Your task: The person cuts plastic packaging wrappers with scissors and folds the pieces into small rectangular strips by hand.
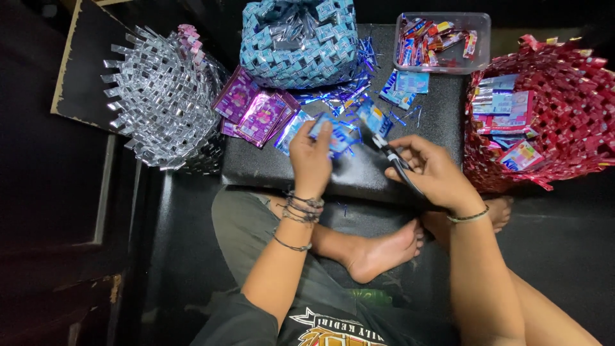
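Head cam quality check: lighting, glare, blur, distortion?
Head view: light falls mainly on the black work board, while the floor and edges go near black; specular glare on the silver woven basket; left hand with the blue wrapper and right hand with the scissors look fairly sharp; slight wide-angle bending at the borders.
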